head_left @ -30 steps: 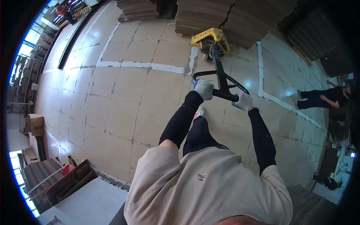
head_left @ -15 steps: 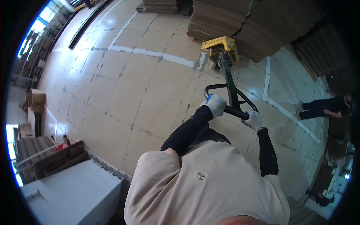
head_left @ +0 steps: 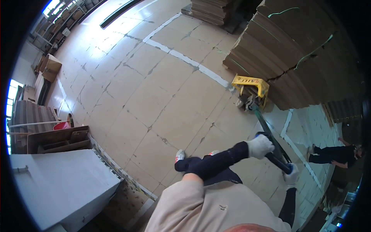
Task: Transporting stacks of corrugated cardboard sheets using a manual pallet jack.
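My left hand [head_left: 259, 146], in a white glove, grips the left side of the dark loop handle [head_left: 276, 154] of a pallet jack. My right hand [head_left: 291, 176], gloved too, is closed on the same handle's right end. The green tiller runs up to the yellow pallet jack [head_left: 251, 87], which is pushed under a tall stack of flat cardboard sheets [head_left: 293, 58]. My dark-sleeved forearms and legs show below the handle.
A grey cabinet top [head_left: 58, 185] and an open cardboard box [head_left: 58, 139] stand at the left. Another cardboard stack [head_left: 210, 9] sits at the top. A person in dark clothes [head_left: 336, 154] bends at the right. White lines [head_left: 185, 60] mark the tiled floor.
The view has swung right: the pallet jack and cardboard stack now sit further right and larger. Both hands kept their hold on the handle.
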### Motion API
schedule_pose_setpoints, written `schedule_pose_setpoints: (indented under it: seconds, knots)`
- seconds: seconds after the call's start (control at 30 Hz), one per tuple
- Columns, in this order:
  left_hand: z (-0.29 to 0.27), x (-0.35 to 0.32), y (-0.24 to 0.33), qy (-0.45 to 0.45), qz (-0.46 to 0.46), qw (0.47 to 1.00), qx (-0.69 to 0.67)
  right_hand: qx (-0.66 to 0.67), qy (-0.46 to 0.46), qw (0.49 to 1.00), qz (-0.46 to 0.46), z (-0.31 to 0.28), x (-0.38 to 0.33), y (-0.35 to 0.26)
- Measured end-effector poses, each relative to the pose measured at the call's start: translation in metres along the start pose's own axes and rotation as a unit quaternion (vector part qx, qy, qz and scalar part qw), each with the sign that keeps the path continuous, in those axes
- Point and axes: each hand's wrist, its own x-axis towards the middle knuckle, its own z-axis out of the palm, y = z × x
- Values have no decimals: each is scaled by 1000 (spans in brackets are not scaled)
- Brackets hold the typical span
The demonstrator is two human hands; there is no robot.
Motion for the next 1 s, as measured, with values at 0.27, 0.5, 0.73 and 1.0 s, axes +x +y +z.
schedule_pose_setpoints:
  seconds: [0.27,0.5,0.73,1.0]
  knots:
    - [-64,81,-6,193,26,978,-73,100,265,957,68,-36,52,71]
    - [-185,173,-100,246,-53,968,17,67,214,969,104,-95,222,33]
    - [-191,225,-154,292,-56,954,48,188,311,919,152,-76,256,92]
    - [-226,226,-170,265,-25,963,46,193,439,863,161,-61,219,-35]
